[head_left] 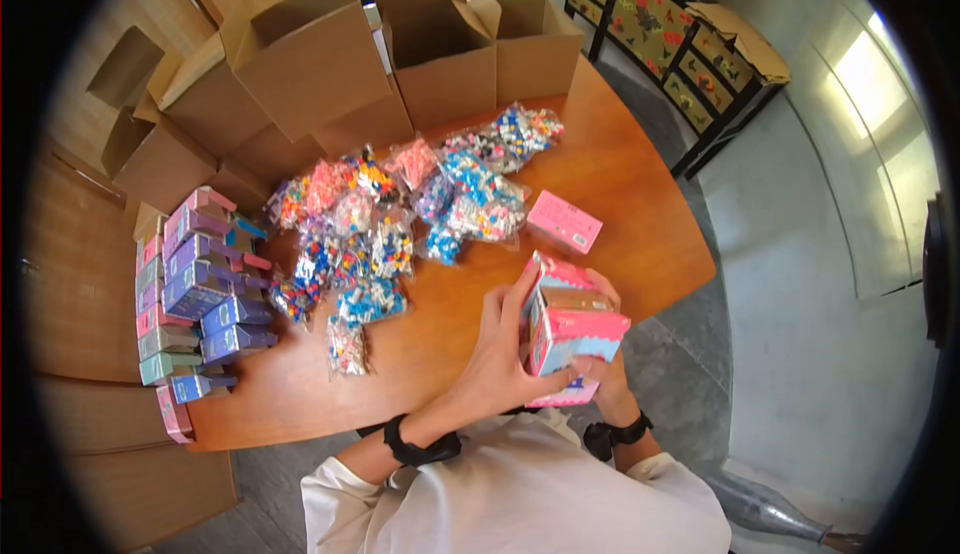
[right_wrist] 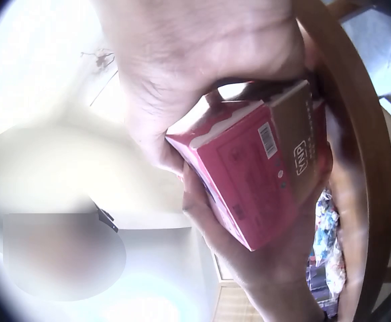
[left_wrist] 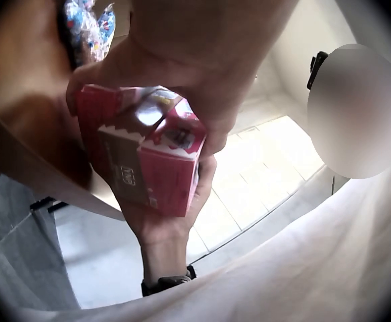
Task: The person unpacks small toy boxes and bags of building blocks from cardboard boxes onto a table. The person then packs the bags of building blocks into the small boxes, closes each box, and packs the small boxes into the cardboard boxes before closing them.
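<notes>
Both hands hold a pink box with a scalloped edge and a brown part [head_left: 580,326] over the table's front edge. The left hand [head_left: 500,354] grips its left side, thumb across the near face. On the far right side, the right hand [head_left: 612,379] has its fingers round the box. In the left wrist view the pink box [left_wrist: 172,171] lies between both palms; in the right wrist view its pink panel [right_wrist: 246,178] shows a barcode, beside a brown panel with white lettering. A smaller pink box [head_left: 565,222] lies on the table just beyond the hands.
Clear bags of colourful small pieces [head_left: 370,301] cover the middle of the wooden table [head_left: 640,224]. Purple, pink and green boxes [head_left: 200,289] are stacked at the left edge. Open cardboard boxes [head_left: 310,64] line the back. A patterned cabinet [head_left: 650,19] stands beyond the table.
</notes>
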A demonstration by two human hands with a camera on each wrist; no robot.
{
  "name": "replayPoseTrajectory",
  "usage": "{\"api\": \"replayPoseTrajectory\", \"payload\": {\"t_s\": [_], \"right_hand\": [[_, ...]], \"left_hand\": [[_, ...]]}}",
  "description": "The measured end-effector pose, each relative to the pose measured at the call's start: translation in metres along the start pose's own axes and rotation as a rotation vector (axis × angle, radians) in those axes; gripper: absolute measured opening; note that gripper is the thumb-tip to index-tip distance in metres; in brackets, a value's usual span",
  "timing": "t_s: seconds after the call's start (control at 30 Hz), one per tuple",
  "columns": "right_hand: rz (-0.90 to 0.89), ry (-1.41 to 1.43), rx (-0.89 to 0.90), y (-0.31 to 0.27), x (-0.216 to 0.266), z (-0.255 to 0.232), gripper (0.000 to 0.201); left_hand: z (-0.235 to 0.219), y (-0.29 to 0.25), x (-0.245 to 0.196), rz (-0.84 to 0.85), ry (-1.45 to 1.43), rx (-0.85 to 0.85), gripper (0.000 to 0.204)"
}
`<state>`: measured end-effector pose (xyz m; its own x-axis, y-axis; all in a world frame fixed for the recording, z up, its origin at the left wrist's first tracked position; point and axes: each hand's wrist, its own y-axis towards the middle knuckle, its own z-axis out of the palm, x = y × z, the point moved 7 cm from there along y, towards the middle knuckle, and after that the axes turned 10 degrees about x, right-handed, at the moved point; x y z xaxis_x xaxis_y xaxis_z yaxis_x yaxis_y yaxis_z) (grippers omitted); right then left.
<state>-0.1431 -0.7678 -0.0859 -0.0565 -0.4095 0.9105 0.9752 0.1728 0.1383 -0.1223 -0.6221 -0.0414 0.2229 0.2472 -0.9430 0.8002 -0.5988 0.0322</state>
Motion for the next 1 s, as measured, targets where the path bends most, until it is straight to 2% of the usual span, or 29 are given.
{"api": "replayPoseTrajectory", "payload": {"t_s": [0.03, 0.07, 0.13, 0.17, 0.2, 0.23, 0.27, 0.3, 0.33, 0.4, 0.47, 0.5, 0.6, 0.67, 0.7, 0.8, 0.87, 0.9, 0.93, 1.0], "right_hand": [[0.024, 0.057, -0.034, -0.001, 0.000, 0.000, 0.113], [0.048, 0.114, -0.069, -0.001, 0.000, 0.000, 0.111], [0.093, 0.210, -0.123, -0.006, 0.000, 0.003, 0.096], [0.169, 0.287, -0.207, -0.017, -0.011, -0.004, 0.090], [0.234, 0.360, -0.287, -0.025, -0.022, -0.016, 0.083], [0.196, 0.487, -0.241, -0.026, -0.027, -0.021, 0.064], [0.202, 0.489, -0.257, -0.028, -0.030, -0.027, 0.064], [0.144, 0.609, -0.281, -0.028, -0.029, -0.032, 0.055], [0.082, 0.728, -0.302, -0.027, -0.027, -0.035, 0.047], [0.094, 0.758, -0.352, -0.031, -0.028, -0.038, 0.049], [0.073, 0.783, -0.488, -0.048, -0.034, -0.060, 0.055], [0.044, 0.730, -0.491, -0.055, -0.027, -0.069, 0.062], [-0.004, 0.702, -0.439, -0.037, 0.000, -0.067, 0.061], [-0.053, 0.675, -0.394, -0.005, 0.018, -0.061, 0.059], [-0.080, 0.660, -0.372, -0.016, 0.035, -0.071, 0.059], [-0.164, 0.610, -0.322, 0.028, 0.085, -0.095, 0.057], [-0.218, 0.573, -0.288, 0.034, 0.119, -0.107, 0.056], [-0.243, 0.555, -0.268, 0.053, 0.137, -0.111, 0.055], [-0.267, 0.538, -0.245, 0.061, 0.147, -0.101, 0.054], [-0.250, 0.467, -0.066, 0.107, 0.179, -0.077, 0.054]], "left_hand": [[-0.001, 0.001, -0.001, 0.005, 0.013, -0.013, 0.121], [0.000, 0.002, 0.003, -0.015, -0.104, -0.027, 0.119], [0.002, 0.004, 0.015, 0.039, -0.104, -0.093, 0.117], [-0.005, 0.004, 0.003, 0.064, 0.010, -0.111, 0.115], [-0.007, 0.004, -0.001, 0.102, -0.039, -0.121, 0.110], [-0.011, 0.002, 0.002, 0.048, -0.099, -0.132, 0.106], [-0.014, 0.000, 0.004, 0.003, -0.155, -0.145, 0.102], [-0.012, -0.002, 0.006, 0.011, -0.413, -0.158, 0.092], [-0.012, -0.003, 0.001, 0.009, -0.417, -0.150, 0.092], [-0.018, -0.006, -0.004, -0.008, -0.564, -0.181, 0.085], [-0.024, -0.008, -0.002, 0.034, -0.482, -0.182, 0.080], [-0.027, -0.008, -0.005, 0.038, -0.508, -0.171, 0.078], [-0.040, -0.002, -0.022, 0.071, -0.519, -0.154, 0.073], [-0.052, 0.005, -0.039, 0.102, -0.502, -0.146, 0.071], [-0.059, 0.012, -0.048, 0.109, -0.465, -0.138, 0.068], [-0.081, 0.052, -0.078, 0.192, -0.339, -0.131, 0.063], [-0.095, 0.095, -0.095, 0.265, -0.072, -0.085, 0.067], [-0.102, 0.121, -0.098, 0.237, 0.054, -0.090, 0.069], [-0.108, 0.150, -0.097, 0.207, 0.182, -0.099, 0.071], [-0.117, 0.210, -0.086, 0.294, 0.468, -0.183, 0.074]]}}
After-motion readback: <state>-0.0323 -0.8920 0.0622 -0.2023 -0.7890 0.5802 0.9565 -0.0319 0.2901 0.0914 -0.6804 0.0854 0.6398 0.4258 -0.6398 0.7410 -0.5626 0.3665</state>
